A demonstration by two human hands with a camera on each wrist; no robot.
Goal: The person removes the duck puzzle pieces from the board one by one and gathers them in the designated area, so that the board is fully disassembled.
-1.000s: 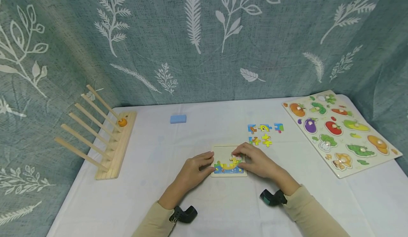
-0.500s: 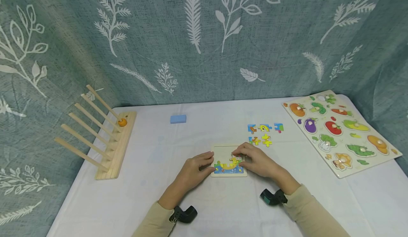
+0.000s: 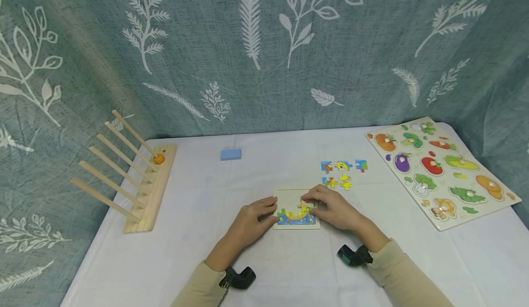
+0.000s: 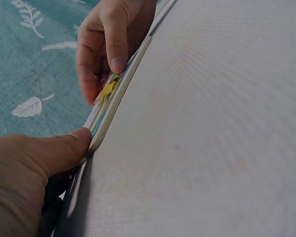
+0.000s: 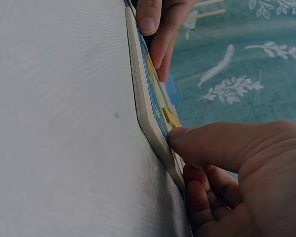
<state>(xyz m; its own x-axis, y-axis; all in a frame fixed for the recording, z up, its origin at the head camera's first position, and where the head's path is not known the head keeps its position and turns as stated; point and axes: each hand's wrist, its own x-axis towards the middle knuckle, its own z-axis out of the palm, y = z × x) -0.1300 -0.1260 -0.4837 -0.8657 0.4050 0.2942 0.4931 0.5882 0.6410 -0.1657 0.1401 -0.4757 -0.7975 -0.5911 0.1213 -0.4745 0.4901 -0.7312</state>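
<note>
A small jigsaw puzzle tray (image 3: 288, 196) lies flat between both hands, its lower part filled with blue and yellow pieces. My left hand (image 3: 253, 220) holds the tray's left side, thumb at the lower corner and fingertips higher along the edge. At the right side, my right hand (image 3: 334, 209) pinches a yellow and green puzzle piece (image 4: 108, 90) between thumb and fingers. That piece sits tilted over the tray in the left wrist view; the fingers partly hide it. From the right wrist, a yellow bit of the piece (image 5: 170, 117) shows beyond the thumb.
Several loose puzzle pieces (image 3: 343, 165) lie beyond the right hand. A vegetable peg board (image 3: 417, 197) is at the right, a blue block (image 3: 231, 154) at the back. On the left stands a wooden rack (image 3: 159, 192) with slanting pegs and an orange bead (image 3: 159, 159).
Both hands stay in the same place around the tray. The pinched piece shifts only very slightly under the right fingers.
</note>
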